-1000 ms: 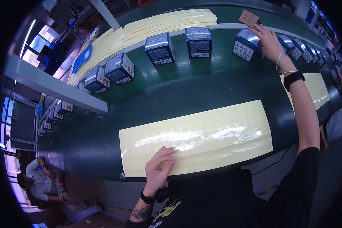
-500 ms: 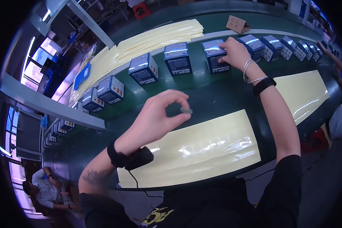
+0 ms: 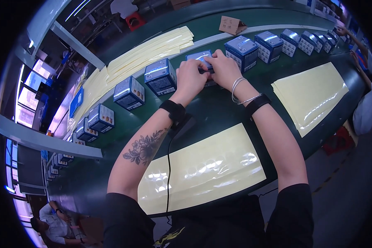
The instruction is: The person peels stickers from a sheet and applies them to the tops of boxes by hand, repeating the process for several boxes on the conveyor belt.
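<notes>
My two hands meet at a blue and white carton (image 3: pixel 197 55) in the row on the green conveyor belt. My left hand (image 3: pixel 190 78) is closed in a pinch at the carton's near upper edge; the clear round sticker seen in it just before is now hidden by the fingers. My right hand (image 3: pixel 226 72) grips the same carton from its right side, fingertips close to the left ones. Below the forearms lies a pale yellow sheet (image 3: pixel 206 182) bearing clear round stickers.
Similar cartons line the belt, one at left (image 3: pixel 159 77) and one at right (image 3: pixel 241 51). A stack of yellow sheets (image 3: pixel 314 95) lies right; long yellow strips (image 3: pixel 149 51) lie beyond the row. A folded cardboard sign (image 3: pixel 231 25) stands behind. A metal post (image 3: pixel 49 136) crosses at left. Other people sit nearby.
My left hand has moved up and forward from above the sheet to the carton, bringing the sticker. My right hand has shifted left with the carton it touches; the row has drifted left.
</notes>
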Demonstrator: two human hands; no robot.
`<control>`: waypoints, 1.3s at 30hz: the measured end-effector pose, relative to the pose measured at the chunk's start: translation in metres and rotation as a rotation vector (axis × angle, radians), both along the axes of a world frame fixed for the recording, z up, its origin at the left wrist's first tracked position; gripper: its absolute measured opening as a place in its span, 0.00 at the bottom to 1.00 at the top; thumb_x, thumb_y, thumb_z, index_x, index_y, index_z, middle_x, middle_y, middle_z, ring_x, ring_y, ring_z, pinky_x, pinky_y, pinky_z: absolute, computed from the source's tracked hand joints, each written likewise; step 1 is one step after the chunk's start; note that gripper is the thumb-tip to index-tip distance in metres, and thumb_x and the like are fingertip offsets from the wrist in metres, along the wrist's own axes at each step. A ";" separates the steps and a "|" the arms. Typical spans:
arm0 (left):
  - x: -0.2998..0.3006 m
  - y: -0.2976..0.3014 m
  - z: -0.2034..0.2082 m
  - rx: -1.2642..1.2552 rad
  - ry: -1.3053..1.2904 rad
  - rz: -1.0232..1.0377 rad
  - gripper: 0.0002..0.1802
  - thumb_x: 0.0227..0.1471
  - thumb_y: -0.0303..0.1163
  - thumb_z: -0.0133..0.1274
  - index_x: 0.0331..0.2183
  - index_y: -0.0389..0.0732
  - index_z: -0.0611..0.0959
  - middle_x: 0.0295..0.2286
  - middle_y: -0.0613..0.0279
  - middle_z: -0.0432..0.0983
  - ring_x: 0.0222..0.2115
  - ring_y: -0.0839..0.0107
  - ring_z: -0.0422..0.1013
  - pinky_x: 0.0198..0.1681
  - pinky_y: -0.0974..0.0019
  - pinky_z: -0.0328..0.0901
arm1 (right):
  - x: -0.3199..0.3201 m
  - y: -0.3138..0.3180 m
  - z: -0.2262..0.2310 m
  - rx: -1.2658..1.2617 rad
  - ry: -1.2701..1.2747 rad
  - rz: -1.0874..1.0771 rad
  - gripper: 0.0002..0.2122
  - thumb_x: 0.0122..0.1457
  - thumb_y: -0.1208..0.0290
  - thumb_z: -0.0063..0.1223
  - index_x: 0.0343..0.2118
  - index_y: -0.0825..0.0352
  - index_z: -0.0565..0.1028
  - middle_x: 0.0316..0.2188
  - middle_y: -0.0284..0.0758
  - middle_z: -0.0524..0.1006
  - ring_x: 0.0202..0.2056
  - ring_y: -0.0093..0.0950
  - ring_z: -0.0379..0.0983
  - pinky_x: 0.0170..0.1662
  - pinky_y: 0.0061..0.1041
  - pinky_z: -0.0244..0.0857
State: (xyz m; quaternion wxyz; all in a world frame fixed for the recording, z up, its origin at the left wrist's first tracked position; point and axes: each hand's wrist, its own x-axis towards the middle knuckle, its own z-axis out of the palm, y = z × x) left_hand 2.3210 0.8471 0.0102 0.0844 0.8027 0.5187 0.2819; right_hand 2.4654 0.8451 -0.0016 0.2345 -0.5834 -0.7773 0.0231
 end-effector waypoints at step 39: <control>-0.179 -0.330 0.016 -0.339 0.201 0.105 0.22 0.46 0.30 0.58 0.46 0.41 0.77 0.50 0.54 0.67 0.53 0.56 0.62 0.58 0.51 0.52 | -0.079 -0.157 0.032 -0.094 -0.081 0.539 0.31 0.48 0.68 0.61 0.56 0.68 0.63 0.58 0.42 0.62 0.59 0.39 0.58 0.62 0.40 0.47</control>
